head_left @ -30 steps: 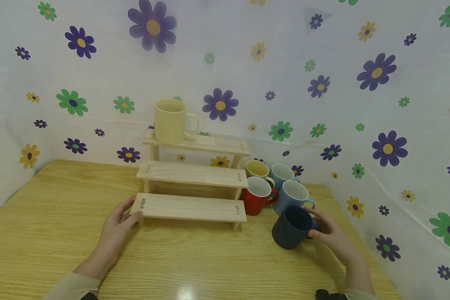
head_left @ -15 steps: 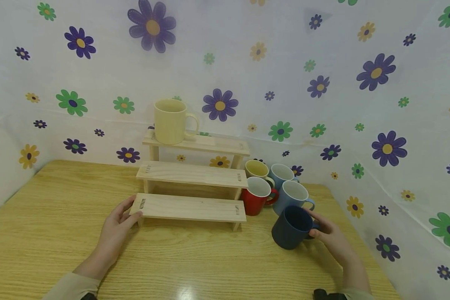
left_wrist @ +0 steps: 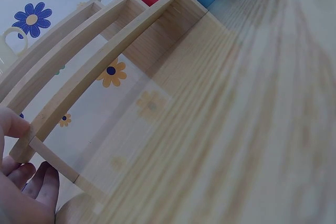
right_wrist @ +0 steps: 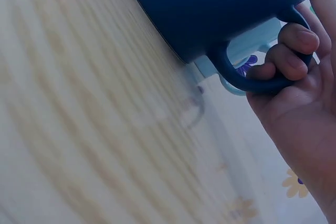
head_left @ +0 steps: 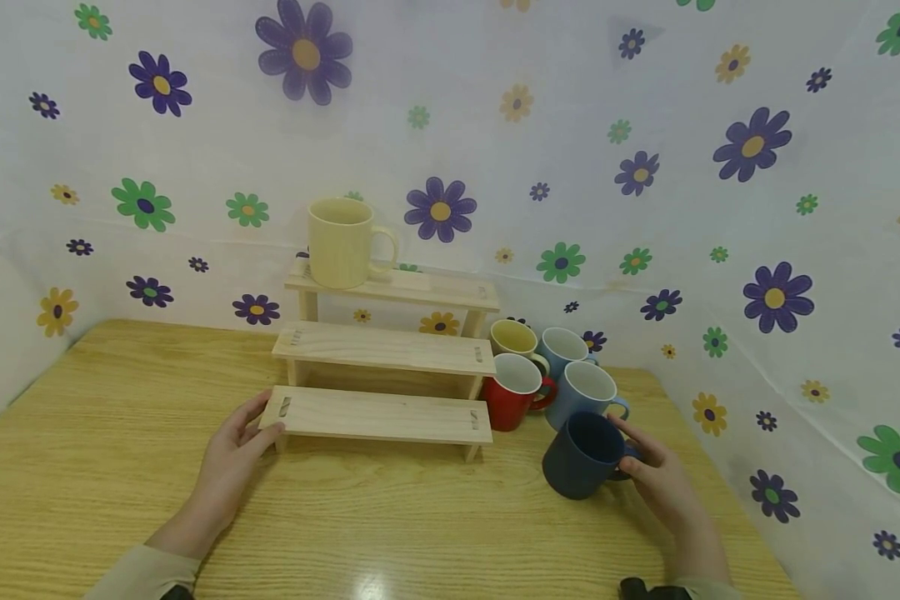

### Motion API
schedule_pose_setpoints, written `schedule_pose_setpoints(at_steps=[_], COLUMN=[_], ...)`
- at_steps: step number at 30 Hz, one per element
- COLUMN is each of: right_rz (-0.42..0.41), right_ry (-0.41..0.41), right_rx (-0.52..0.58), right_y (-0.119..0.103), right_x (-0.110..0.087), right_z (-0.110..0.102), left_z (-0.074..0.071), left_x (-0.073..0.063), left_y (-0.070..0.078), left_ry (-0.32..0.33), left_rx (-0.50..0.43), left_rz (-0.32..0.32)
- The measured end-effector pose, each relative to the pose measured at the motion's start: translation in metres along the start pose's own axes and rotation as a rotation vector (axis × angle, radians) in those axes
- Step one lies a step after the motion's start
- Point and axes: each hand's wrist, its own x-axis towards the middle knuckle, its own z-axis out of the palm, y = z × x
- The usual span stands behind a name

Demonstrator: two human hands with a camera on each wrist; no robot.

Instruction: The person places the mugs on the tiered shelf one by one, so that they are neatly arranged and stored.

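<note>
In the head view, the navy mug [head_left: 573, 462] sits at the right side of the wood-grain table [head_left: 390, 533], just in front of the nearer light blue mug [head_left: 568, 402]. The person's right hand [head_left: 658, 479] holds it by the handle. It is probably rigid ceramic, moderately heavy, with a matte surface unlikely to slip much but a rim that could chip; the handle looks the surest place to grip, with the body as a second choice. The mouth faces up, the handle points toward the person's right, and the mug's central axis runs roughly upright. The left hand [head_left: 232, 457] grips the near left end of the three-tier wooden rack [head_left: 386, 347], whose long axis runs left to right. The rack seems stiff and fairly light, so steadying it at that end makes sense.

In the left wrist view, the thumb lies on the lowest board's end and the fingers curl below it.

In the right wrist view, fingers are hooked through the navy mug's handle. The base appears level with the tabletop, though whether it fully touches cannot be told.
</note>
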Motion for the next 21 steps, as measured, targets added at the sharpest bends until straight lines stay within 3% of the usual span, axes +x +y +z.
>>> schedule_pose_setpoints(at_steps=[7, 15, 21], right_rz=[0.025, 0.131, 0.204], right_ry=[0.062, 0.178, 0.214], right_rx=[-0.044, -0.159, -0.320], right_y=[-0.002, -0.014, -0.026], right_x=[0.002, 0.009, 0.016], right_z=[0.005, 0.016, 0.026], left_z=[0.000, 0.000, 0.000], left_x=[-0.001, -0.001, -0.001], left_y=[0.000, 0.002, 0.003], left_ry=[0.003, 0.001, 0.005], left_rx=[0.017, 0.009, 0.003], left_rz=[0.002, -0.016, -0.020])
